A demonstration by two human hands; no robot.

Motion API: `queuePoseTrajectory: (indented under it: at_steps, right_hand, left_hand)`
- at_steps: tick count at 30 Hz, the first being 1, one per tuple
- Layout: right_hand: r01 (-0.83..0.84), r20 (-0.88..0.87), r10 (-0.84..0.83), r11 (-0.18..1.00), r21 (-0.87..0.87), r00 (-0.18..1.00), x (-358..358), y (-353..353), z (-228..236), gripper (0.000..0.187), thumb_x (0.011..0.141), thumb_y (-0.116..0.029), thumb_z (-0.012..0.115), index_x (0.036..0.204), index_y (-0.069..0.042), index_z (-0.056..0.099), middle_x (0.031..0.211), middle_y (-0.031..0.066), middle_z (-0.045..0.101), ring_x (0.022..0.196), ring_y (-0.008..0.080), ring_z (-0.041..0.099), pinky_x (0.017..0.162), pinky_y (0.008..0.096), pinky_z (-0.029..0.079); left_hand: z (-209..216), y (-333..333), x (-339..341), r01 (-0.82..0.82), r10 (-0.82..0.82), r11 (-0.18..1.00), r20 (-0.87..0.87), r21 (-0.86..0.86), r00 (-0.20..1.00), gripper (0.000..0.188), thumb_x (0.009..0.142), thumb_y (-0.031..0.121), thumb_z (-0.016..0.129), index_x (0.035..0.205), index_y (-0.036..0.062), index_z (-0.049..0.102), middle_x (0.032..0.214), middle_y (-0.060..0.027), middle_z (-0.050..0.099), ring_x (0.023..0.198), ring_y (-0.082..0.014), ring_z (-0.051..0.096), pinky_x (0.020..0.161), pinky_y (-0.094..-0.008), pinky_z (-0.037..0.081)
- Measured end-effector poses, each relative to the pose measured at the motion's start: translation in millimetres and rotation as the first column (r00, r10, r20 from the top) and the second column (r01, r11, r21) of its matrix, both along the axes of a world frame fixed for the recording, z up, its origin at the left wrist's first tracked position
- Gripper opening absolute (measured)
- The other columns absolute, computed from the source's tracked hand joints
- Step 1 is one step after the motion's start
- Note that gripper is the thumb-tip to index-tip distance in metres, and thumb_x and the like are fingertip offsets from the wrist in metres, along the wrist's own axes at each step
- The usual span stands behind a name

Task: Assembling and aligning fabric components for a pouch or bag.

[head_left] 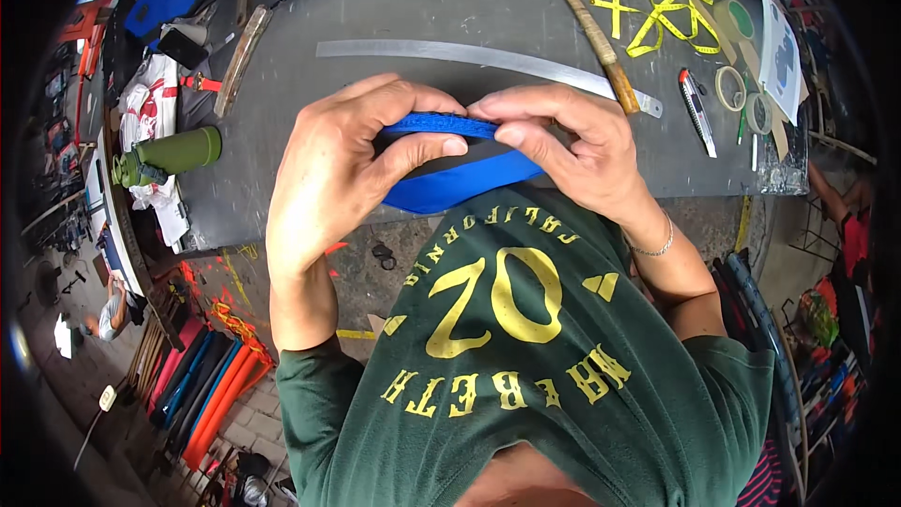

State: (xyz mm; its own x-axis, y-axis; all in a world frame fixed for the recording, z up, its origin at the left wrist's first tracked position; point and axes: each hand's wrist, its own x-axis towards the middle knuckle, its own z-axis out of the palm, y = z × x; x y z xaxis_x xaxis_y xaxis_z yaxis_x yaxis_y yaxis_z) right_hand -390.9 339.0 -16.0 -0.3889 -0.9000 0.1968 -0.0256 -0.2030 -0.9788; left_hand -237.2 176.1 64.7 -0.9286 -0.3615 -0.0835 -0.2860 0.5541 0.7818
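A blue fabric piece (460, 182) is held up at the near edge of the dark worktable (394, 11), close to my green shirt. Its upper edge looks thick and textured, like a folded or layered rim, and the smoother part curves below. My left hand (343, 145) pinches that rim between thumb and fingers. From the other side my right hand (587, 145) grips the same rim, its thumb and fingertips almost meeting the left ones. Just beyond both hands lies a long metal ruler (441, 53); a hammer (584, 25) rests with its wooden handle across the ruler's right part.
At the far right are a yellow measuring tape (657, 21), a utility knife (696, 113) and several tape rolls (721, 94). On the left stand a green bottle (188, 150), a dark phone (182, 47) and a wooden piece (242, 61). Fabric rolls (221, 404) lean at lower left.
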Motion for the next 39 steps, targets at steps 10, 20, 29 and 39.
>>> queuePoseTrajectory:
  at_steps: [10,20,29,39]
  right_hand:
    - [-0.002,-0.475,-0.066,0.99,-0.14,0.877,-4,-15,2,0.01,0.091,-0.002,0.069,0.099,0.0,0.066,0.101,0.0128,0.065,0.09,0.0241,0.064,0.078,0.0337,0.053]
    - [0.164,0.122,-0.161,0.986,-0.014,0.979,-49,-10,-38,0.02,0.107,-0.023,0.049,0.111,-0.003,0.051,0.102,0.0067,0.057,0.099,0.0197,0.065,0.093,0.0352,0.048]
    - [0.059,-0.213,-0.011,0.974,0.221,0.977,-31,9,-42,0.019,0.083,-0.009,0.082,0.092,0.0,0.066,0.08,0.0019,0.064,0.072,0.0086,0.058,0.064,0.0243,0.047]
    - [0.088,-0.35,-0.05,0.992,0.093,0.935,-20,0,-23,0.017,0.081,-0.008,0.083,0.089,-0.001,0.069,0.079,0.0036,0.065,0.072,0.0109,0.061,0.063,0.0264,0.048]
  left_hand:
    - [-4,-1,-5,-0.022,0.021,1.0,-0.014,-0.005,1.0,0.024,0.079,0.017,0.081,0.098,0.0037,0.075,0.087,-0.0082,0.072,0.075,-0.0206,0.069,0.068,-0.0318,0.053]
    - [-11,-34,11,-0.122,0.123,0.992,-0.059,0.02,0.991,0.022,0.08,0.01,0.082,0.099,0.0024,0.075,0.091,-0.006,0.071,0.085,-0.0136,0.064,0.08,-0.0268,0.049]
    - [-44,-96,54,-0.127,0.162,0.936,-0.082,0.33,0.983,0.032,0.082,0.006,0.081,0.112,0.0019,0.07,0.104,-0.0027,0.068,0.091,-0.0113,0.061,0.081,-0.0257,0.049]
    - [-19,-20,-11,0.102,-0.117,0.917,-0.018,-0.385,0.993,0.028,0.079,0.021,0.08,0.104,0.0095,0.074,0.096,-0.0058,0.072,0.087,-0.0294,0.068,0.078,-0.035,0.053]
